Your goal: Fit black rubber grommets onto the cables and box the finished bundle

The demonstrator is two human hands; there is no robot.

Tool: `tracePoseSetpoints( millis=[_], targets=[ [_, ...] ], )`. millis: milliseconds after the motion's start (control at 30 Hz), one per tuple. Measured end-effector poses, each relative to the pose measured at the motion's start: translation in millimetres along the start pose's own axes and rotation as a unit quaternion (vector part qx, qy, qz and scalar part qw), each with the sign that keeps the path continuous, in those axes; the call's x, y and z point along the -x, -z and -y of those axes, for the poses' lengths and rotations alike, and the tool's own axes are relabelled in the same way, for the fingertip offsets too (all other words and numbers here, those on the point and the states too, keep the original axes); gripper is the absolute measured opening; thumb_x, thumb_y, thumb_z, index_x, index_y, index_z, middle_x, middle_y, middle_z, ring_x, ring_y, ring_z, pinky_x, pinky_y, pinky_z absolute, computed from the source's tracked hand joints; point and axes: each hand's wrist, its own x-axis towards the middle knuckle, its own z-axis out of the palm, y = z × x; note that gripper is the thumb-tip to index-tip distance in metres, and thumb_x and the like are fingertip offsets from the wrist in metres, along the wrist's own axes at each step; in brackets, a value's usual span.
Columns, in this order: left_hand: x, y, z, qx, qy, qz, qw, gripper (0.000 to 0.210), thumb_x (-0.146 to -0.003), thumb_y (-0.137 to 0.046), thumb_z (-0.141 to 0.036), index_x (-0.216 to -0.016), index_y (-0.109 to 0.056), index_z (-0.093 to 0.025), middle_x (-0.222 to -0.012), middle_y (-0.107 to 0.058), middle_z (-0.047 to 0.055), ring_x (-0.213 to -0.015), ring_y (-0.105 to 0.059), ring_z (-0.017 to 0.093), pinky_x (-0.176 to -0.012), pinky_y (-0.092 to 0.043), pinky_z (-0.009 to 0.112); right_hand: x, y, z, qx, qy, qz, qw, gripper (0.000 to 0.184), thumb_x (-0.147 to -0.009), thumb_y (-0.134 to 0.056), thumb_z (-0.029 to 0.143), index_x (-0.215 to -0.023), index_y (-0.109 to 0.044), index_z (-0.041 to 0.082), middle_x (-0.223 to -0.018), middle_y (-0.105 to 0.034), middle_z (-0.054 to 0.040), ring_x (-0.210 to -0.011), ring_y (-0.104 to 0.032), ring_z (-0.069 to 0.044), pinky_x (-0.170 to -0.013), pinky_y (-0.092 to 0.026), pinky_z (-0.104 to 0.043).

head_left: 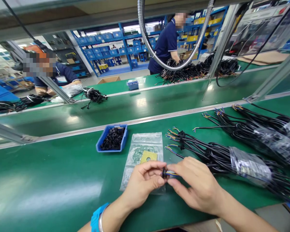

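Observation:
Between finger and thumb, my left hand (145, 180) pinches a small black plastic fitting (164, 172). Coloured wires (171, 173), blue, yellow and white, run from the fitting towards my right hand (198, 182). My right hand's fingers are closed around these wires, hiding the cable behind them. Under my hands lies a clear zip bag (147, 138) with a yellow square label (149, 156) on it. To the right is a bundle of black cables (215, 151) with stripped coloured ends and several black fittings (181, 140) near its tips.
A blue bin (124, 141) of small black parts stands left of the bag. More wrapped cable bundles (268, 135) lie at the right. Beyond the metal rail (145, 119), two people work at a far bench with cable heaps (195, 69). A metal conduit loop (145, 38) hangs overhead.

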Motion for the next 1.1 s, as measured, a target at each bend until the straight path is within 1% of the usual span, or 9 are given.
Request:
tracePoseSetpoints(
  millis=[67,233,333,400,467,633,767,933,1100],
  targets=[
    [-1,-2.8,1,0.017,0.002,-0.011,1.0,0.038,-0.061,-0.084,-0.016,-0.096,-0.071,-0.02,-0.085,-0.072,0.003,-0.071,-0.067,0.011,-0.069,-0.055,0.019,7,8,-4,0.016,-0.012,0.006,1.0,0.028,-0.085,-0.057,0.017,-0.111,-0.052,0.01,-0.085,-0.063,-0.009,-0.072,-0.054,-0.019,-0.065,-0.044,-0.034],
    [-2,-19.1,13,0.015,0.0,-0.01,1.0,0.033,-0.054,-0.086,-0.014,-0.083,-0.073,-0.017,-0.081,-0.068,0.002,-0.063,-0.064,0.009,-0.06,-0.051,0.016,30,20,-11,0.035,-0.037,-0.008,0.999,0.017,-0.084,-0.054,0.009,-0.101,-0.055,0.013,-0.086,-0.063,-0.0079,-0.073,-0.055,-0.017,-0.066,-0.045,-0.033],
    [-2,-30.4,26,-0.004,-0.015,-0.009,1.0,0.032,-0.052,-0.086,-0.011,-0.081,-0.074,-0.017,-0.068,-0.063,-0.002,-0.054,-0.06,0.007,-0.053,-0.048,0.015,40,16,-15,0.03,-0.008,-0.028,0.999,0.018,-0.083,-0.055,0.007,-0.101,-0.057,0.012,-0.084,-0.063,-0.0081,-0.071,-0.055,-0.017,-0.063,-0.044,-0.032],
    [-2,-35.0,32,0.008,-0.006,-0.02,1.0,0.03,-0.055,-0.085,-0.014,-0.083,-0.075,-0.019,-0.059,-0.06,-0.003,-0.046,-0.056,0.006,-0.046,-0.046,0.014,44,11,-17,0.044,0.019,-0.048,0.998,0.022,-0.082,-0.057,0.005,-0.103,-0.057,0.011,-0.082,-0.064,-0.0089,-0.069,-0.055,-0.017,-0.06,-0.043,-0.032],
    [-2,-36.5,35,0.024,0.003,-0.036,0.999,0.03,-0.058,-0.084,-0.018,-0.087,-0.075,-0.02,-0.058,-0.059,-0.003,-0.044,-0.055,0.006,-0.043,-0.045,0.014,46,6,-20,0.064,0.04,-0.069,0.995,0.025,-0.08,-0.06,0.004,-0.105,-0.057,0.009,-0.079,-0.064,-0.0092,-0.068,-0.055,-0.017,-0.058,-0.042,-0.031],
    [-4,-34.6,36,0.011,-0.024,-0.038,0.999,0.034,-0.064,-0.081,-0.032,-0.096,-0.075,-0.022,-0.064,-0.057,0.0,-0.052,-0.059,0.01,-0.045,-0.048,0.019,47,2,-24,0.101,0.049,-0.076,0.991,0.023,-0.081,-0.061,0.008,-0.104,-0.059,0.008,-0.077,-0.064,-0.0087,-0.067,-0.054,-0.017,-0.058,-0.04,-0.032],
    [-8,-36.3,43,-0.058,-0.075,-0.056,0.994,0.028,-0.065,-0.08,-0.025,-0.093,-0.076,-0.028,-0.064,-0.055,-0.002,-0.048,-0.056,0.007,-0.046,-0.045,0.018,43,4,-25,0.064,0.02,-0.043,0.997,0.01,-0.088,-0.051,0.014,-0.095,-0.058,0.01,-0.073,-0.06,-0.008,-0.064,-0.049,-0.017,-0.057,-0.035,-0.032],
    [-10,-38.6,44,-0.181,-0.174,-0.049,0.967,0.033,-0.061,-0.083,-0.022,-0.092,-0.076,-0.033,-0.062,-0.061,-0.001,-0.059,-0.056,0.009,-0.058,-0.045,0.018,38,5,-24,-0.008,-0.01,-0.016,1.0,0.027,-0.097,-0.034,0.023,-0.081,-0.054,0.014,-0.062,-0.049,-0.0035,-0.057,-0.039,-0.015,-0.054,-0.027,-0.03],
    [-10,-39.0,45,-0.211,-0.17,-0.025,0.962,0.02,-0.069,-0.078,-0.028,-0.089,-0.076,-0.031,-0.061,-0.066,0.002,-0.059,-0.056,0.013,-0.059,-0.044,0.023,39,5,-22,-0.024,-0.012,-0.011,1.0,0.03,-0.098,-0.03,0.022,-0.076,-0.05,0.016,-0.06,-0.046,-0.0026,-0.055,-0.035,-0.015,-0.054,-0.025,-0.03]
  ],
)
